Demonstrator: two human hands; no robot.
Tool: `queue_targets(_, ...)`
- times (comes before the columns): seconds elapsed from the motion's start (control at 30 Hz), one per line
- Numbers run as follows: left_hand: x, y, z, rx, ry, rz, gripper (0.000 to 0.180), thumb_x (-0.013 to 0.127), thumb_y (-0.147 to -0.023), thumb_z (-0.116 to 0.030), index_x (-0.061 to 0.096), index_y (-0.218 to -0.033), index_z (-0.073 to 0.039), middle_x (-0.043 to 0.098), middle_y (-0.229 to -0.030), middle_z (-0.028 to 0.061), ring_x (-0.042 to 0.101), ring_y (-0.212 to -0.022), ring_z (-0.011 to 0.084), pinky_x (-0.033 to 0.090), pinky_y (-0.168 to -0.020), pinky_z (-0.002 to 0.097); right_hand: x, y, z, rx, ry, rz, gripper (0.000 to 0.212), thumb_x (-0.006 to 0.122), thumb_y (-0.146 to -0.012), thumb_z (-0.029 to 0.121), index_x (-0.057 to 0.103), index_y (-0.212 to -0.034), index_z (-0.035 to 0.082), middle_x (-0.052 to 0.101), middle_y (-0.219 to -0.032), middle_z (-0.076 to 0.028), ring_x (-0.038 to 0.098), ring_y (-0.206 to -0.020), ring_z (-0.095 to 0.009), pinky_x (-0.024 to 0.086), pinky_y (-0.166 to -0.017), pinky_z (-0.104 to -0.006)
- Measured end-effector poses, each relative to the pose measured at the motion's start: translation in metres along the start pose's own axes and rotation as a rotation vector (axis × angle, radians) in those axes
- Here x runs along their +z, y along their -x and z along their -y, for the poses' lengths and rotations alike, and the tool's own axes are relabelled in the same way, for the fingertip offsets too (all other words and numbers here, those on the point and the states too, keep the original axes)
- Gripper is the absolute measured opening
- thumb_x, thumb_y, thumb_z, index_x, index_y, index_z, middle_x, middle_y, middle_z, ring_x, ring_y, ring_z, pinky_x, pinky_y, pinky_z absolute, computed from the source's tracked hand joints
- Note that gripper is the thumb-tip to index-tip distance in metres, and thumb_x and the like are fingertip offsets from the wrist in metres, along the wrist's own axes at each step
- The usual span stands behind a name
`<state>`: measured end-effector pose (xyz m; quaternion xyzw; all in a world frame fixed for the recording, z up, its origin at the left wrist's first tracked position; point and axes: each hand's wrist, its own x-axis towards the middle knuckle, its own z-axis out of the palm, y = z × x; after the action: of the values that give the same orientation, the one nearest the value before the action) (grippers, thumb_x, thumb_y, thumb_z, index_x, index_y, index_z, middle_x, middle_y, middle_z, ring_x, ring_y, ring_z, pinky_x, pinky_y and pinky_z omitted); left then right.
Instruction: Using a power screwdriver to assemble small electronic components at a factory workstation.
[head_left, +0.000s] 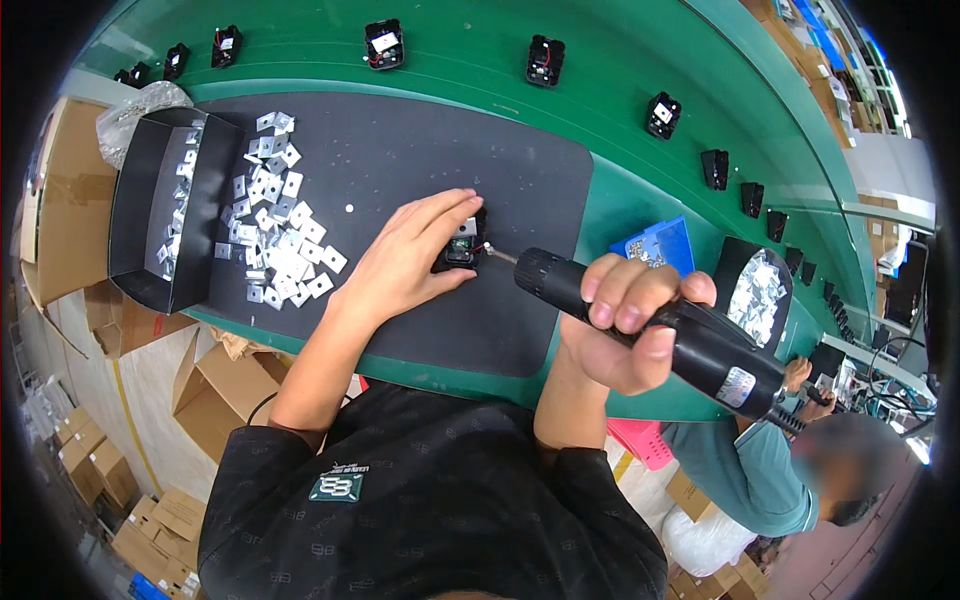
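Observation:
My left hand rests on the black work mat, its thumb and fingers closed around a small open black plastic housing. Inside that housing a metal plate and some wiring show, partly covered by my fingers. My right hand grips a black electric screwdriver held aslant, its bit pointing left toward the housing. At the bit's tip, by the housing's right edge, sits a small shiny piece that looks like a screw. Whether it touches the housing I cannot tell.
Loose silvery metal plates lie left on the mat, beside a black bin. At right stand a blue tray of screws and a black container of metal pieces. Several housings line the green belt. A co-worker sits at right.

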<state>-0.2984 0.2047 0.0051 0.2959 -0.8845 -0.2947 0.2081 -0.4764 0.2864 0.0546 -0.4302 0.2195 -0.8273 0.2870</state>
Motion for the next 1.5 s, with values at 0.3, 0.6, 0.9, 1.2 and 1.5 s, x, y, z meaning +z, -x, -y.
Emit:
queue_targets(0.3,0.01,-0.01,-0.005,0.034,0.123,-0.001,0.072,0.078,-0.057,-0.011,0.051,-0.123,-0.004,0.051,-0.118,0.014,0.05,-0.108,0.0322,0.043,-0.092,0.0388,0.008,0.006,-0.033,0.041,0.123,-0.073,0.038,0.06,-0.082,0.016,0.042,-0.115,0.006,0.048,-0.066,-0.003,0.048,-0.051,-0.014,0.044,-0.054,-0.0315)
queue_targets(0.6,0.009,-0.011,-0.004,0.023,0.132,0.008,0.071,0.078,-0.057,-0.014,0.052,-0.123,-0.004,0.052,-0.118,0.0137,0.05,-0.108,0.0322,0.043,-0.093,0.0395,0.005,0.008,-0.037,0.039,0.154,-0.107,0.038,0.059,-0.081,0.012,0.042,-0.114,0.004,0.048,-0.065,-0.004,0.047,-0.05,-0.013,0.045,-0.053,-0.0311)
queue_targets(0.9,0.01,-0.012,-0.002,0.039,0.15,0.008,0.07,0.078,-0.057,-0.015,0.053,-0.121,-0.003,0.053,-0.116,0.0144,0.051,-0.107,0.0323,0.044,-0.091,0.0394,0.001,0.007,-0.04,0.104,0.106,-0.119,0.027,0.06,-0.08,0.011,0.044,-0.102,0.007,0.047,-0.065,-0.004,0.047,-0.051,-0.014,0.044,-0.055,-0.031)
queue_targets(1.2,0.01,-0.013,0.002,0.049,0.164,0.02,0.07,0.079,-0.057,-0.017,0.053,-0.121,-0.002,0.053,-0.116,0.0156,0.052,-0.107,0.0328,0.044,-0.092,0.04,0.001,0.006,-0.045,0.14,0.087,-0.018,0.026,0.062,-0.079,0.003,0.04,-0.091,0.009,0.047,-0.066,-0.003,0.047,-0.053,-0.014,0.044,-0.056,-0.0321)
queue_targets(1.5,-0.013,-0.072,0.026,0.093,-0.077,-0.111,0.062,0.073,-0.062,-0.008,0.048,-0.119,0.002,0.051,-0.118,0.0192,0.049,-0.112,0.0348,0.039,-0.099,0.0375,-0.023,-0.035,0.042,-0.167,0.108,0.021,0.045,0.053,-0.088,0.023,0.042,-0.129,0.007,0.049,-0.072,0.0,0.046,-0.058,-0.012,0.039,-0.057,-0.0298)
